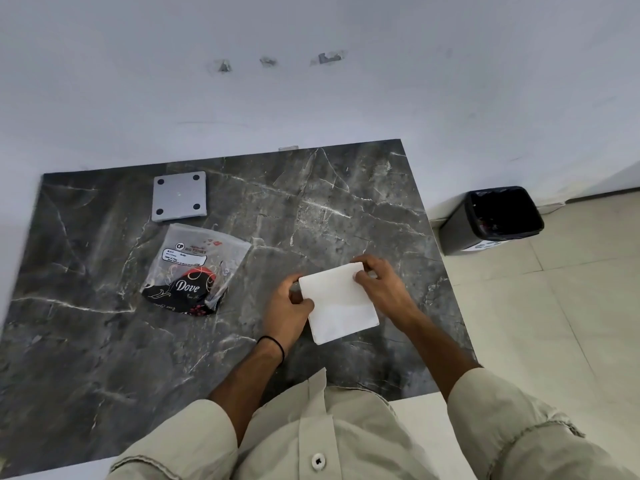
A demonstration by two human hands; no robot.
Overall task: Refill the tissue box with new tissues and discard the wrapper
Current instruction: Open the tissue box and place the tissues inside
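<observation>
The person's left hand (285, 308) pinches the near-left edge of a square stack of white tissues (337, 303), thumb on top and fingers curled underneath, while the right hand (381, 284) closes on the stack's far-right corner, fingertips pressing its top face; so the stack sits between the two hands, held by both just above the table (104, 358) or perhaps resting on it, I cannot tell which. The tissues look soft and matte, folded flat with crisp straight edges, the stack turned a little askew to the table's edge. A thin black band circles the left wrist, and both arms come out of rolled, pale khaki sleeves. The table top is dark grey stone-look, glossy, with white veins running through it. To the left of the hands, well apart from them, lies the wrapper (194, 268), a crumpled clear plastic bag with a white label and a black-and-red printed part reading Dove. Beyond it, nearer the wall, lies a flat grey square plate (179, 196) with rounded corners and four dark dots near its corners. On the tiled floor to the right stands a dark bin (491, 220) lined with a black bag, its mouth open
</observation>
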